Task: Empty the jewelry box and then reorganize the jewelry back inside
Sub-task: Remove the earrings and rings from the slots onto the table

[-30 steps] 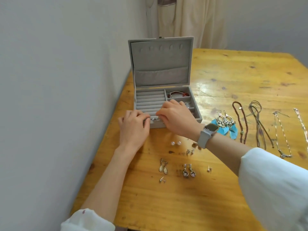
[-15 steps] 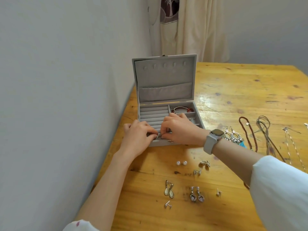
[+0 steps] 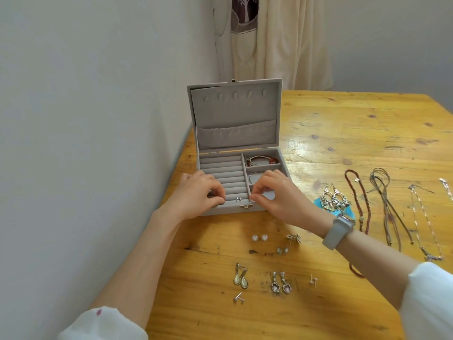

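Left hand (image 3: 196,195) and right hand (image 3: 278,196) flank the studs (image 3: 67,199) in the jewellery box (image 3: 235,114). Fingers curled narrow (holding anything? cannot tell).

Home, private room. Knotty varnished pine desk (image 3: 355,133) pushed against plain white wall (image 3: 98,94). Cream fabric (image 3: 289,45) with dark printed patch hanging in corner behind. Grey velvet jewellery box (image 3: 235,114) open on desk. Mixed earrings (image 3: 241,279) and necklaces (image 3: 386,207) laid loose on wood. Household furnishings only.
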Tool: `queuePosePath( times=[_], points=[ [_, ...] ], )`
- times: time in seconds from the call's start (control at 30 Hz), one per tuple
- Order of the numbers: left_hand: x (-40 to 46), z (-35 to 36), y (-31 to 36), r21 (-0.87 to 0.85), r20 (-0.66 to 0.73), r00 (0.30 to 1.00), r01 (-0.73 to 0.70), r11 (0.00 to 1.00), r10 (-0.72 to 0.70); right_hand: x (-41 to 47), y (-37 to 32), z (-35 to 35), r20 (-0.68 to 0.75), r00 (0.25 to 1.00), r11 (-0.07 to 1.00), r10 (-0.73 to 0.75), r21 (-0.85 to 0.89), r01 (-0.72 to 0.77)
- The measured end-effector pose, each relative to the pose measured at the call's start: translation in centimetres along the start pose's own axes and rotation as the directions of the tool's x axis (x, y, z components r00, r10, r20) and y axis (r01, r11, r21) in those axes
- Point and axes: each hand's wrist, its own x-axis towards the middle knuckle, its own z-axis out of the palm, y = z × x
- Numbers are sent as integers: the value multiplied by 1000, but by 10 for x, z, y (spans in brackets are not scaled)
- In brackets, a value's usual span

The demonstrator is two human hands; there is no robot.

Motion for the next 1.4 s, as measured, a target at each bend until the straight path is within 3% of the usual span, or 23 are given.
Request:
queuePosePath(
  times=[0.13, 0.33, 0.63, 0.77, 0.97, 1.4],
  points=[
    [-8, -1, 5, -102, -20, 998, 63, 993, -65, -9, -4, -6, -20, 1000, 1000, 7, 17, -7],
    [-68, 16, 48, -426, -125, 981, 81, 901, -147, -54, -14, -3, -15, 1000, 999, -14, 37, 15],
    [-143, 70, 86, -400, -210, 958, 97, 911, -194, -136, -23, 11, 157, 984, 992, -82, -80, 96],
    [-146, 78, 91, -352, -190, 970, 75, 933, -150, -152, -21, 16, 207, 973, 980, -97, -151, 130],
    [-139, 81, 97, -315, -193, 974, 54, 947, -120, -151, -23, 18, 156, 982, 948, -110, -280, 151],
    [-138, 82, 98, -366, -236, 957, 71, 928, -167, -142, -24, 29, 43, 994, 946, -101, -306, 109]
  ],
)
